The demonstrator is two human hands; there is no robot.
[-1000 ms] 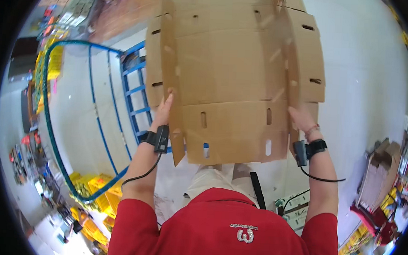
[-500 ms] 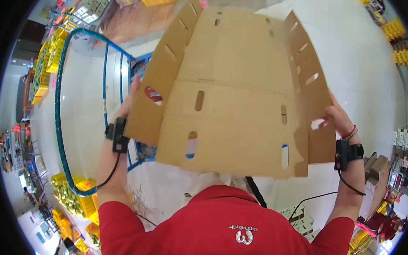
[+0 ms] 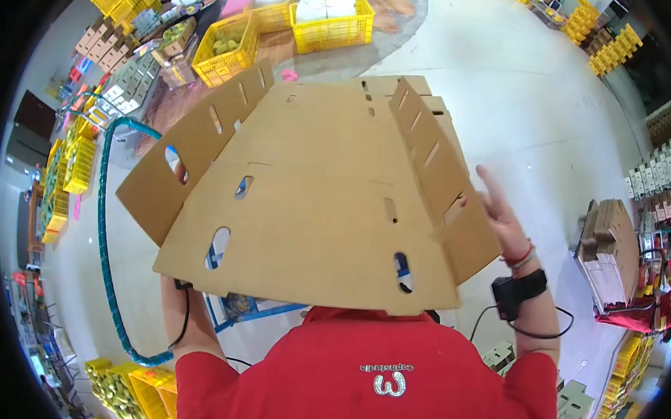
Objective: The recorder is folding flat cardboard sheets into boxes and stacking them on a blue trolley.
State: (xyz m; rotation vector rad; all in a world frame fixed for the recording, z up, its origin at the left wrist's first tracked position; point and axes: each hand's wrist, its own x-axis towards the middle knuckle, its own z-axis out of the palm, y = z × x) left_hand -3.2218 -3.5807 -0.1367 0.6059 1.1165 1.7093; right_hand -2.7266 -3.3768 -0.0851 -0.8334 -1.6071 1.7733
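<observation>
Shifted since the preceding frame: the near end of the cardboard blank sits lower in the frame and farther left, now overlapping the collar of the red shirt, and the right hand has gone from holding the right flap to lying beside it with fingers outstretched. The blank fills the centre of the frame, its broad middle panel flanked by an upstanding left flap and right flap.

Grip: the right hand is spread, its fingers not curled around the board; whether it touches the flap's outer face cannot be told. The left forearm passes beneath the board at lower left; the left hand is concealed, so its grip cannot be determined.

Handling (judged): light for its area, stiff along the fold lines, but apt to bow across the wide middle panel. The dry paper surface should be only slightly slippery. Corners and the narrow strips beside the slots appear the likeliest places to crease or tear. Sound holds would be the two flaps, close to their folds and at matching points on either side; the near-end slot offers a finger-hole.

Surroundings: a teal hoop at left, a yellow crate at top centre, stacked cardboard at right.
</observation>
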